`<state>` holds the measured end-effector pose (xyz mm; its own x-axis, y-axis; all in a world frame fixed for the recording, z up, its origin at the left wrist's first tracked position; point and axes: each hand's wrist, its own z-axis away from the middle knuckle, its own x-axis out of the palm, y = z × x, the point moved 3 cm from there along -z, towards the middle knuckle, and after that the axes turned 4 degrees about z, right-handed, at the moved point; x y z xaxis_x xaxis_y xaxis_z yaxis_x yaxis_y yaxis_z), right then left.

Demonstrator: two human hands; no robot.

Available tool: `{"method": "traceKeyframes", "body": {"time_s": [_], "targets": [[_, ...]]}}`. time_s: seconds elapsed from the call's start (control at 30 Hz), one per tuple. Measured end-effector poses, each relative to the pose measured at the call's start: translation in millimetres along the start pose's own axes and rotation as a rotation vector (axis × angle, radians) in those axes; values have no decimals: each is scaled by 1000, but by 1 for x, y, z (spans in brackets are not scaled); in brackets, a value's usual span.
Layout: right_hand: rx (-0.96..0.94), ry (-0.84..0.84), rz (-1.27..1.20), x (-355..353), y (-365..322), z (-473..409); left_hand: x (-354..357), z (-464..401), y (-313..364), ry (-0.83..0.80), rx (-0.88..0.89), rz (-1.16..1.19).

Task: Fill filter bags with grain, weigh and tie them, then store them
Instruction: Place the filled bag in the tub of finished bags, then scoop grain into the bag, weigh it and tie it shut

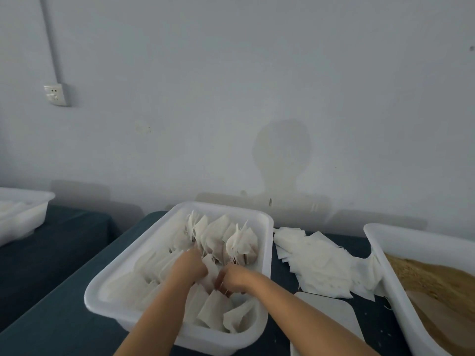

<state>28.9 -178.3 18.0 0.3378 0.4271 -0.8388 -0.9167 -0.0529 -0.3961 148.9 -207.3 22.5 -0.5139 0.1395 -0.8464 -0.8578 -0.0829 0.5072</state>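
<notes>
1. Head view: a white storage tub (267,227) sits on a dark blue tabletop (64,322), near centre, with both forearms reaching into it from the near edge.
2. Left hand (189,265): fingers curled down among the filled filter bags (231,240) in the middle of the tub; exactly what they hold cannot be told.
3. Right hand (235,277): fingers curled, pinching at the top of one small bag (209,268) that stands between the two hands. Both hands are just beside each other, touching this bag.
4. Filled bags with tied, frayed string tops stand upright in the far half of the tub; flatter bags lie along its left and near sides.
5. Pile of empty filter bags (318,263): lies on the tabletop just right of the tub.
6. Grain tub (380,242): at the right edge, holding brown grain (437,281).
7. Flat pale plate (331,312): on the tabletop, near side, between the two tubs and partly hidden by the right forearm.
8. Second white tub (30,214): far left, on a separate dark surface.
9. Wall socket (55,93): on the pale wall, upper left.
</notes>
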Motion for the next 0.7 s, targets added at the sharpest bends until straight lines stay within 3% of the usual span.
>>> {"method": "traceKeyframes", "body": {"time_s": [0.13, 0.2, 0.33, 0.47, 0.57, 0.7], "targets": [[-93, 11, 116, -2, -2, 4, -7, 1, 3, 121, 18, -81], [-176, 96, 109, -11, -3, 11, -9, 1, 7, 187, 54, -87], [-210, 542, -119, -58, 20, 27, -14, 5, 19, 356, 181, -68], [11, 892, -169, -98, 96, 35, -9, 7, 35, 416, 385, -6], [206, 842, -64, -102, 160, 30, 1, 9, 46, 366, 556, -22], [295, 653, 112, -92, 205, 26, 10, 6, 49, 311, 659, -56]]}}
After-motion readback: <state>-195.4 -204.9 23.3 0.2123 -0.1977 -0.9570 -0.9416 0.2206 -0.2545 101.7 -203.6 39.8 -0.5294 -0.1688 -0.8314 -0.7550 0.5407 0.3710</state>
